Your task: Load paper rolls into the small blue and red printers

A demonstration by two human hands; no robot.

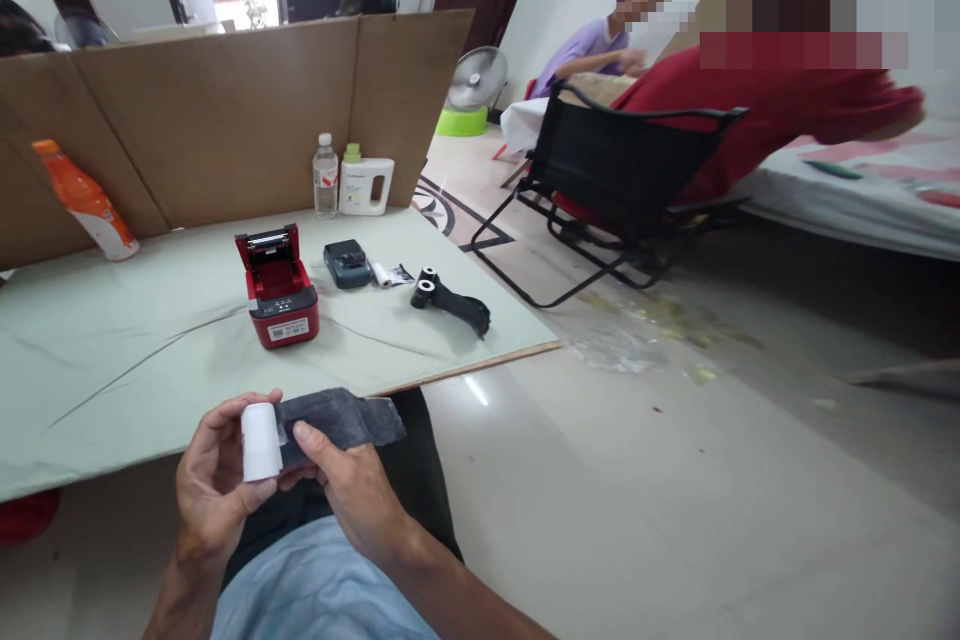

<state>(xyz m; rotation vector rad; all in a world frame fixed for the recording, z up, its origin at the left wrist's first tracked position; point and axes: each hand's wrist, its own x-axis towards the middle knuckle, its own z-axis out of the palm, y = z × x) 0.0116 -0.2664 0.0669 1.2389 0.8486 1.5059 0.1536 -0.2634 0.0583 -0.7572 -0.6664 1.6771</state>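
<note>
My left hand (210, 480) grips a small white paper roll (261, 442) by its ends, just off the table's front edge. From that roll a dark grey strip (337, 418) runs to the right, and my right hand (352, 480) pinches it with the thumb on top. Beyond my hands a red and black label printer (283, 305) stands on the table with its lid raised. To its right lie a small dark grey device (347, 263), a small white roll (382, 275) with a dark printed end, and black rolls (424, 288) with a dark strip trailing off.
A cardboard screen (225, 120) closes off the table's back. Before it are an orange bottle (86, 205), a water bottle (325, 178) and a white jug (367, 185). On the right, a person in red sits in a black folding chair (622, 150); another person and a fan (480, 80) are behind.
</note>
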